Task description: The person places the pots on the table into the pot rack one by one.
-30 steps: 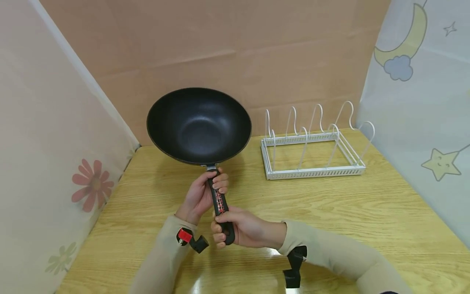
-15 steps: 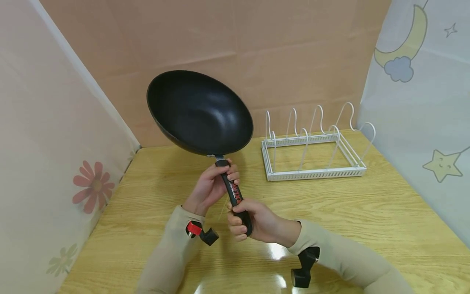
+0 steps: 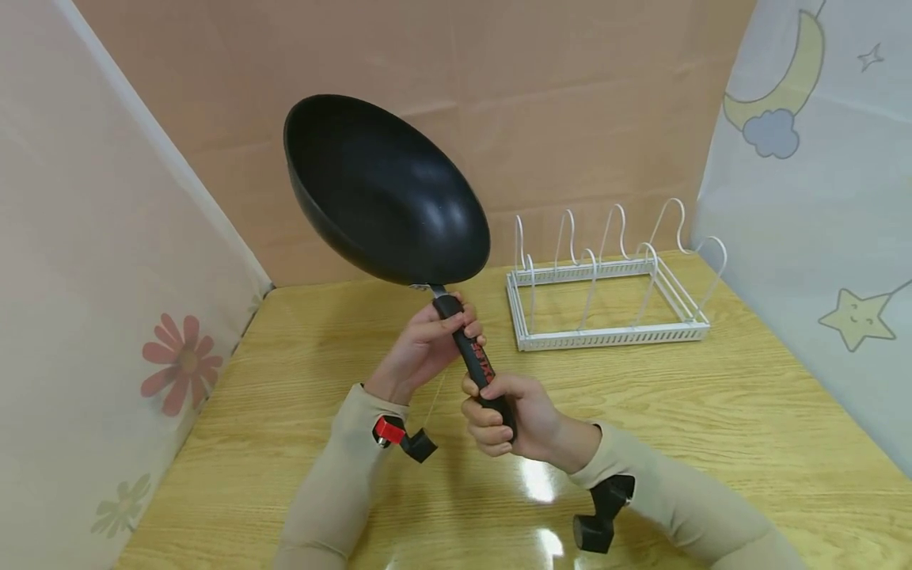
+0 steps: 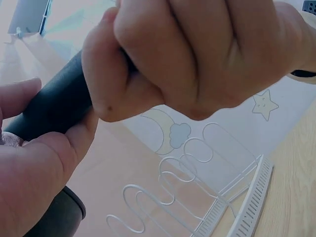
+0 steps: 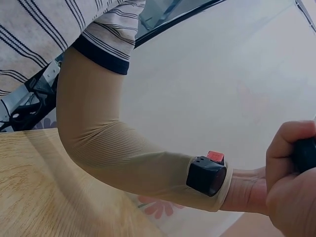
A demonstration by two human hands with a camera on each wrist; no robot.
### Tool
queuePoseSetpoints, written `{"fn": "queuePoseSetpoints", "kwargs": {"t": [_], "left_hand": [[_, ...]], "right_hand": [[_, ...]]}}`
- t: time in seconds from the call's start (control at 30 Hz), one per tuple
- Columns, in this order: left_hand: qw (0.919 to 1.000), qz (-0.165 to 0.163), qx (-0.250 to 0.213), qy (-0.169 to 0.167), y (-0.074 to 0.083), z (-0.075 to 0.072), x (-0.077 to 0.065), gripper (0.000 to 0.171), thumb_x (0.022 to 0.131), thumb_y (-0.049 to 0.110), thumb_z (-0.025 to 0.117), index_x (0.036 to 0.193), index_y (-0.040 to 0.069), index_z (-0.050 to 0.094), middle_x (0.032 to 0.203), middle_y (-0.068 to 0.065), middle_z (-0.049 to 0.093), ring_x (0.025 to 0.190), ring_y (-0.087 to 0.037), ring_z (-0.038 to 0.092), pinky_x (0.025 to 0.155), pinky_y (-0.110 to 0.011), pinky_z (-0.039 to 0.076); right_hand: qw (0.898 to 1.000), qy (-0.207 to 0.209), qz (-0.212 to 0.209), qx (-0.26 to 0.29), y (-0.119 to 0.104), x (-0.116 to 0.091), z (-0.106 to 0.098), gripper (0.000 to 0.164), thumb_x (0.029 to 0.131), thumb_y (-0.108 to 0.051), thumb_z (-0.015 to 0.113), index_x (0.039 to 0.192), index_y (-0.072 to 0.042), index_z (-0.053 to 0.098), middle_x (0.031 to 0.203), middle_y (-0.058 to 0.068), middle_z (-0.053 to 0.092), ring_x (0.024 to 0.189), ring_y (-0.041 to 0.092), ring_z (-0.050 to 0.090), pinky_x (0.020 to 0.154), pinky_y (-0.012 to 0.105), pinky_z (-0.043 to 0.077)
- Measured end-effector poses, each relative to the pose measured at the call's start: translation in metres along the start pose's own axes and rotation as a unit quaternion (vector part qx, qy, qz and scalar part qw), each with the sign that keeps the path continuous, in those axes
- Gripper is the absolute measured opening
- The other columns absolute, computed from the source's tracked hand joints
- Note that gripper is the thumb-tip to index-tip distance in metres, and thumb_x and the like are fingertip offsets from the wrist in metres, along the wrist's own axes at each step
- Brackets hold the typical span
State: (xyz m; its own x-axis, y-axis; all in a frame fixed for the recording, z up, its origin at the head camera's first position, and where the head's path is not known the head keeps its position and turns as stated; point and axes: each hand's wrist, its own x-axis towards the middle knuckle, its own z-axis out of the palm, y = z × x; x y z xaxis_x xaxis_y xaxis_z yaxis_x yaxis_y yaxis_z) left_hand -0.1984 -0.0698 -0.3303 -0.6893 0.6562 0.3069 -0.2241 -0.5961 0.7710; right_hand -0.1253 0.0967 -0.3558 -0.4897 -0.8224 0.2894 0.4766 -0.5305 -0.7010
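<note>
In the head view, a black wok (image 3: 388,194) is held up above the wood-grain table (image 3: 712,404), left of the middle, tilted so that its dark inside shows. Its black handle (image 3: 465,336), with red lettering, slopes from the bowl toward the near right. The left hand (image 3: 420,348) grips the handle close to the bowl; the right hand (image 3: 523,416) grips the near end, fingers wrapped around it and thumb on top. On the far right of the table stands a white wire rack (image 3: 613,339) with looped dividers, apart from the wok. Both arms wear beige sleeves (image 3: 338,483), each with a black wrist camera (image 3: 594,532). A tan backdrop (image 3: 606,103) hangs at the far side; the left sheet has a pink flower (image 3: 184,364), the right one a moon, a cloud and a star.

In the left wrist view, the left hand holds the dark handle at the left, and the right hand is curled around it above. Part of the wok's rim shows at the lower left, and the rack at the lower right.

In the right wrist view, a hand at the right edge closes around something black; which hand cannot be told. Behind are the left arm's sleeve and a striped shirt (image 5: 37,37).
</note>
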Motion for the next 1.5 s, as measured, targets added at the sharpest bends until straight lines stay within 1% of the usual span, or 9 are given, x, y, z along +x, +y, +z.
{"fn": "queuePoseSetpoints", "kwargs": {"t": [0.13,0.4,0.6,0.87,0.97,1.07,1.17,1.37,1.5], "left_hand": [[0.9997,0.002,0.025,-0.008,-0.001,0.001,0.004,0.047,0.089,0.022,0.074,0.108,0.011,0.033,0.088,0.0,0.045,0.081,-0.016,0.045,0.086,-0.033,0.043],[0.9957,0.01,0.084,-0.037,-0.003,0.006,0.014,0.046,0.089,0.029,0.072,0.11,0.014,0.033,0.089,0.0,0.05,0.085,-0.017,0.051,0.088,-0.033,0.045],[0.9919,0.0,0.119,-0.045,-0.006,0.009,0.023,0.048,0.086,0.035,0.071,0.107,0.014,0.033,0.092,0.001,0.054,0.085,-0.017,0.054,0.086,-0.033,0.047],[0.9872,-0.009,0.145,-0.066,-0.013,0.015,0.037,0.046,0.086,0.035,0.068,0.105,0.013,0.033,0.09,-0.002,0.057,0.085,-0.017,0.059,0.084,-0.033,0.05],[0.9841,-0.013,0.167,-0.059,-0.015,0.019,0.041,0.037,0.094,0.028,0.062,0.107,0.013,0.031,0.093,-0.003,0.055,0.086,-0.018,0.06,0.085,-0.033,0.05],[0.982,-0.02,0.181,-0.05,-0.016,0.025,0.045,0.02,0.104,0.008,0.047,0.109,0.012,0.028,0.095,-0.004,0.052,0.088,-0.016,0.06,0.085,-0.032,0.05],[0.9805,-0.022,0.189,-0.047,-0.018,0.03,0.05,0.024,0.104,-0.009,0.033,0.11,0.013,0.026,0.096,-0.004,0.051,0.087,-0.015,0.06,0.085,-0.03,0.051],[0.9821,-0.008,0.181,-0.05,-0.023,0.038,0.06,0.03,0.101,-0.015,0.032,0.109,0.013,0.028,0.097,-0.005,0.05,0.086,-0.013,0.061,0.085,-0.03,0.051],[0.9817,-0.01,0.186,-0.043,-0.026,0.043,0.066,0.029,0.1,-0.016,0.034,0.107,0.012,0.029,0.096,-0.004,0.05,0.084,-0.012,0.061,0.083,-0.028,0.052]], "right_hand": [[1.0,-0.012,-0.005,0.02,-0.003,-0.004,-0.002,0.002,0.091,-0.015,0.042,0.093,-0.015,0.042,0.061,-0.007,0.032,0.045,0.002,0.033,0.04,0.02,0.017],[0.996,-0.059,-0.03,0.064,-0.004,-0.008,-0.008,0.01,0.089,-0.014,0.039,0.095,-0.014,0.048,0.06,-0.005,0.025,0.044,0.004,0.028,0.038,0.019,0.016],[0.986,-0.112,-0.052,0.109,-0.005,-0.01,-0.013,0.007,0.091,-0.012,0.039,0.096,-0.012,0.043,0.061,-0.004,0.027,0.044,0.004,0.029,0.036,0.018,0.016],[0.975,-0.151,-0.065,0.15,-0.007,-0.018,-0.02,0.005,0.092,-0.012,0.041,0.091,-0.012,0.035,0.059,-0.004,0.027,0.042,0.005,0.028,0.033,0.018,0.019],[0.967,-0.173,-0.071,0.175,-0.008,-0.02,-0.024,0.008,0.092,-0.011,0.04,0.089,-0.012,0.033,0.059,-0.004,0.028,0.041,0.006,0.028,0.033,0.017,0.02],[0.961,-0.191,-0.076,0.186,-0.009,-0.023,-0.026,0.01,0.092,-0.011,0.041,0.088,-0.011,0.032,0.058,-0.004,0.028,0.041,0.006,0.029,0.032,0.017,0.021],[0.958,-0.203,-0.085,0.184,-0.011,-0.026,-0.028,0.011,0.093,-0.01,0.041,0.087,-0.011,0.031,0.058,-0.004,0.029,0.039,0.006,0.028,0.031,0.017,0.022],[0.953,-0.219,-0.093,0.189,-0.016,-0.031,-0.028,0.001,0.092,-0.009,0.039,0.092,-0.008,0.038,0.058,-0.003,0.029,0.038,0.006,0.028,0.03,0.017,0.022],[0.947,-0.233,-0.096,0.198,-0.018,-0.032,-0.027,0.006,0.092,-0.008,0.038,0.095,-0.007,0.042,0.058,-0.003,0.03,0.038,0.006,0.028,0.03,0.017,0.023]]}}
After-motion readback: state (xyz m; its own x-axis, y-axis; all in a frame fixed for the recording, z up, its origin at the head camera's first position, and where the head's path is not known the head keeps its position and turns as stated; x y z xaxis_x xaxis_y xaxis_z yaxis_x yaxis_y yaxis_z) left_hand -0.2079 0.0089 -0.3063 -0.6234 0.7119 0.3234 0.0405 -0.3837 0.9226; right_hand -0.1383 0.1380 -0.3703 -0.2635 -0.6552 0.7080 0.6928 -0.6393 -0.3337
